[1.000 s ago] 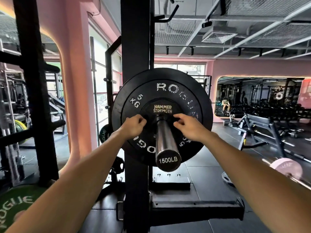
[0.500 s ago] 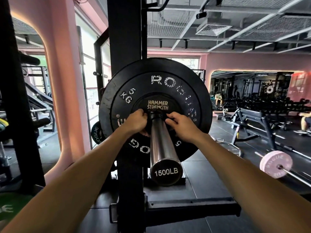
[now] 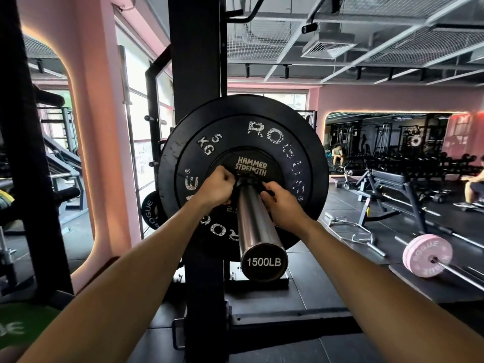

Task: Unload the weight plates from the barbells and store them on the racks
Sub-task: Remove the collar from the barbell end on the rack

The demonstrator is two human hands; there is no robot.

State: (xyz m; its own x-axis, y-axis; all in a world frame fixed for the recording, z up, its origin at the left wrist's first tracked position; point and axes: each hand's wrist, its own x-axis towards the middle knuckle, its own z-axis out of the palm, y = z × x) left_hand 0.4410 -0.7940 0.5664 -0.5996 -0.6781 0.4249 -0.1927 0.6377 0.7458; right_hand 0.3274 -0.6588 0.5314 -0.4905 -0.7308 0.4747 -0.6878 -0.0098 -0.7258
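1. Plate [image 3: 243, 142], black rubber, marked 5 KG, sits on the steel bar sleeve [image 3: 255, 221] hard against the black rack post [image 3: 196, 74]; a smaller dark disc marked HAMMER STRENGTH [image 3: 250, 163] lies on its face at the hub.
2. Left hand [image 3: 216, 188] is curled at the hub left of the sleeve, right hand [image 3: 281, 203] curled at the hub right of the sleeve; both pinch a dark collar or clip [image 3: 247, 180] there, exact part hard to tell.
3. Handling, judged: plate is light for its width, stiff, rubber face grippy, not fragile; best held at the outer rim both sides, then slid straight along the sleeve toward its 1500LB end cap [image 3: 264, 262].
4. Sleeve is smooth, so the plate should slide easily and could tip once free.
5. Floor [image 3: 327, 344] is dark rubber matting; right of the plate a pink-plated bar [image 3: 427, 255] and a bench [image 3: 387, 179] stand well apart; small plate [image 3: 150, 209] hangs left of it.
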